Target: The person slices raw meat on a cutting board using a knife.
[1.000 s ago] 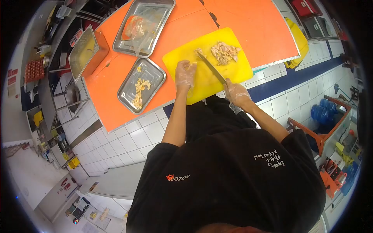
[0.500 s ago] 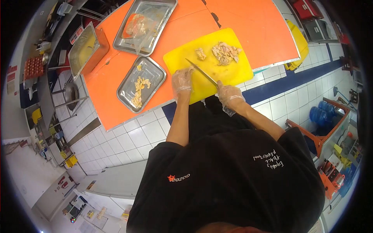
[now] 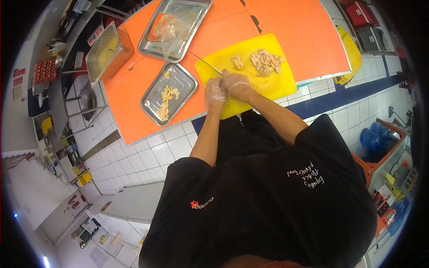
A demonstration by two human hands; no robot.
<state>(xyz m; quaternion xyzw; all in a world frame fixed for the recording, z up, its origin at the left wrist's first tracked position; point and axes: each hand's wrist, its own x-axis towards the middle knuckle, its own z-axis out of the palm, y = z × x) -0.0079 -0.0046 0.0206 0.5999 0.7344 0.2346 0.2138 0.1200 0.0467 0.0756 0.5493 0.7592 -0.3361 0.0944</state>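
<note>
My right hand, in a clear plastic glove, is closed round the handle of a knife. The blade points up and left, past the edge of the yellow cutting board. Close beside it, my gloved left hand rests on the board's left part with its fingers curled in. Whatever lies under those fingers is hidden. A pile of cooked meat pieces, seemingly chicken, sits on the board's far right. One smaller meat piece lies apart, left of the pile.
Left of the board, a small metal tray holds shredded meat pieces. Behind it, a larger metal tray carries a plastic bag. A deep metal container stands at the orange table's left edge.
My right hand has moved left with the knife, up against my left hand. The blade now reaches beyond the board's left edge. The whole view has shifted slightly.
</note>
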